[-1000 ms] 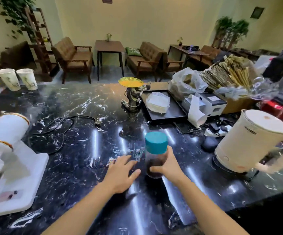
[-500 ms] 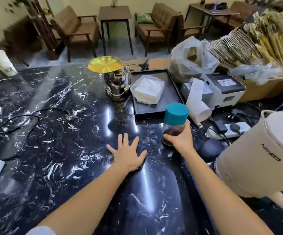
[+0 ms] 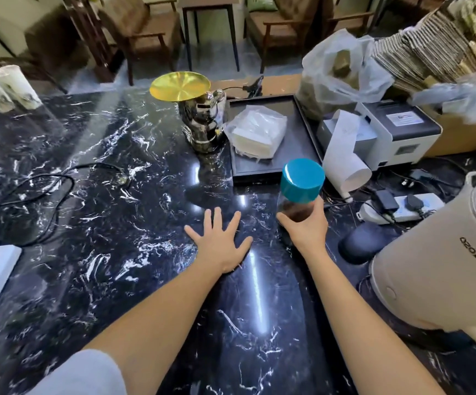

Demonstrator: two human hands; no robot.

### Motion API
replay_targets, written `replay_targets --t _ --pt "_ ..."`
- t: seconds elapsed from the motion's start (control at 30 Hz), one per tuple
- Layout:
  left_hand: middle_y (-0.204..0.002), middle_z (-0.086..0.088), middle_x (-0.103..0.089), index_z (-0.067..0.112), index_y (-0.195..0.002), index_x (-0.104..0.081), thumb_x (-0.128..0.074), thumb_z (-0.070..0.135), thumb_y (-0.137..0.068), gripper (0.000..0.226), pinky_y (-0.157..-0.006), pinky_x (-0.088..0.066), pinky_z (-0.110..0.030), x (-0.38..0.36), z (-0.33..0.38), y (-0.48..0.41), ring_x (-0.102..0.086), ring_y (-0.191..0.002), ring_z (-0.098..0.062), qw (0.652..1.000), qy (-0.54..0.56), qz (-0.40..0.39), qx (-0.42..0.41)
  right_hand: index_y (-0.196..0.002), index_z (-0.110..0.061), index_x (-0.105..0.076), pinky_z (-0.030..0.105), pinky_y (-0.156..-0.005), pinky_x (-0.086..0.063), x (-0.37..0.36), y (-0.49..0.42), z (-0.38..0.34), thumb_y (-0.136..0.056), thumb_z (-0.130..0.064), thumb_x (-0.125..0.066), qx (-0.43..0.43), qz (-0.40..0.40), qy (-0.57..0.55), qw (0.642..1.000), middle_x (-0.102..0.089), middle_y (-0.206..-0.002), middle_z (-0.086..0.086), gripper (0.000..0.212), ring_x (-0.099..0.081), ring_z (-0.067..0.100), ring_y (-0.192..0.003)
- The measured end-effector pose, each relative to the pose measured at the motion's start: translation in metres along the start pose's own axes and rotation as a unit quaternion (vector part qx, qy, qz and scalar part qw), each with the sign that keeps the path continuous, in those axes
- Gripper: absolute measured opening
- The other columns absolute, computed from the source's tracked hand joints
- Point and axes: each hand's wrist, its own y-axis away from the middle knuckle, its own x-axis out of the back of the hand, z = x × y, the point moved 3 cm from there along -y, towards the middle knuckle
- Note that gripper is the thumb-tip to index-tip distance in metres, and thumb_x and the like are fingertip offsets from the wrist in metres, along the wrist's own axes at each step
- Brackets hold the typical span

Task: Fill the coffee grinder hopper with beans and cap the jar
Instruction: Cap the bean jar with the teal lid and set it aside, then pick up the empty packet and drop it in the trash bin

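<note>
A clear jar (image 3: 298, 206) with a teal cap (image 3: 302, 179) holds dark coffee beans in its lower part. My right hand (image 3: 306, 229) grips the jar from behind and below, holding it upright, with its base hidden by my fingers. My left hand (image 3: 221, 242) lies flat on the black marble counter (image 3: 102, 252), fingers spread, just left of the jar. The chrome coffee grinder (image 3: 204, 124) with a round gold lid (image 3: 180, 86) stands further back, left of a black tray (image 3: 302, 138).
A cream electric kettle (image 3: 436, 252) stands close on the right. Behind the jar are a receipt printer (image 3: 396, 129) with curled paper, a power strip (image 3: 399, 206) and a dark round object (image 3: 365, 245). A black cable (image 3: 31, 195) loops at left. Paper cups (image 3: 14, 86) sit far left.
The view has moved closer to the grinder. My right hand has carried the capped jar forward and to the right. My left hand has flattened on the counter with fingers spread.
</note>
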Motion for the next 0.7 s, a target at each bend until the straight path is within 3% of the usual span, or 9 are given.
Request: replay_targets --t 0.07,0.2,0.27,0.33,0.4,0.47,0.6,0.7 --pt "-0.162 -0.008 0.004 0.04 -0.149 -0.003 -0.018 0.069 -0.088 0.069 -0.106 0.004 -0.073 0.002 -0.005 0.007 0.011 -0.147 -0.029 1.0 -0.004 -0.011 -0.025 -0.115 -0.028 -0.049 0.019 -0.081 -0.041 0.001 0.006 -0.001 -0.058 -0.026 -0.082 -0.005 0.005 0.017 1.0 -0.064 -0.097 -0.013 0.066 -0.059 0.009 -0.092" --pt "-0.161 -0.015 -0.006 0.019 -0.152 -0.011 -0.028 0.048 -0.098 0.063 -0.117 -0.006 -0.055 0.009 -0.019 0.041 -0.001 -0.147 -0.031 0.995 -0.031 -0.016 -0.094 -0.136 -0.008 -0.038 0.037 -0.107 -0.036 -0.008 0.046 -0.005 -0.069 -0.012 -0.075 -0.03 0.075 0.04 0.996 -0.052 -0.136 0.014 0.076 -0.047 0.03 -0.125" --pt "-0.155 -0.021 -0.026 0.006 -0.147 -0.028 -0.044 0.035 -0.097 0.06 -0.118 -0.016 -0.045 0.018 -0.029 0.076 -0.021 -0.144 -0.034 0.985 -0.004 0.019 -0.174 -0.137 0.0 -0.038 0.04 -0.11 -0.028 -0.023 0.084 -0.015 -0.074 -0.002 -0.067 -0.019 0.134 0.015 0.991 -0.044 -0.139 0.023 0.07 -0.038 0.036 -0.131" --pt "-0.132 -0.025 -0.056 -0.004 -0.124 -0.057 -0.068 0.019 -0.083 0.049 -0.11 -0.032 -0.039 0.028 -0.043 0.117 -0.054 -0.123 -0.034 0.96 0.022 0.079 -0.267 -0.134 -0.001 -0.042 0.041 -0.108 -0.029 -0.046 0.125 -0.027 -0.076 0.003 -0.06 -0.008 0.146 -0.018 0.989 -0.044 -0.137 0.024 0.061 -0.039 0.036 -0.129" --pt "-0.12 -0.026 -0.063 -0.009 -0.11 -0.063 -0.069 0.004 -0.078 0.035 -0.104 -0.041 -0.042 0.033 -0.066 0.159 -0.06 -0.113 -0.036 0.945 0.074 0.067 -0.31 -0.128 -0.004 -0.049 0.044 -0.104 -0.037 -0.077 0.163 -0.04 -0.079 0.001 -0.057 -0.005 0.103 -0.031 0.994 -0.049 -0.133 0.021 0.05 -0.047 0.035 -0.122" --pt "-0.121 -0.026 -0.06 -0.008 -0.112 -0.061 -0.061 0.0 -0.08 0.032 -0.093 -0.047 -0.044 0.035 -0.096 0.196 -0.056 -0.113 -0.037 0.945 0.108 0.038 -0.306 -0.119 -0.005 -0.057 0.041 -0.095 -0.044 -0.113 0.201 -0.051 -0.082 0.0 -0.057 0.008 0.035 -0.029 0.999 -0.059 -0.122 0.02 0.038 -0.057 0.035 -0.106" --pt "-0.088 -0.023 -0.065 0.0 -0.096 -0.064 -0.06 0.005 -0.081 0.016 -0.065 -0.05 -0.047 0.032 -0.167 0.256 -0.057 -0.084 -0.039 0.953 0.091 0.025 -0.289 -0.1 -0.008 -0.067 0.011 -0.071 -0.041 -0.18 0.281 -0.077 -0.085 -0.003 -0.062 0.065 -0.086 -0.02 0.994 -0.07 -0.092 0.015 0.017 -0.06 0.025 -0.076" --pt "-0.07 -0.022 -0.066 0.006 -0.088 -0.066 -0.06 0.014 -0.085 0.011 -0.056 -0.048 -0.041 0.036 -0.241 0.3 -0.061 -0.068 -0.04 0.955 0.1 0.062 -0.273 -0.1 -0.012 -0.068 0.023 -0.078 -0.045 -0.221 0.339 -0.091 -0.084 -0.006 -0.063 0.092 -0.136 0.016 0.986 -0.069 -0.091 0.007 0.018 -0.061 0.022 -0.079"
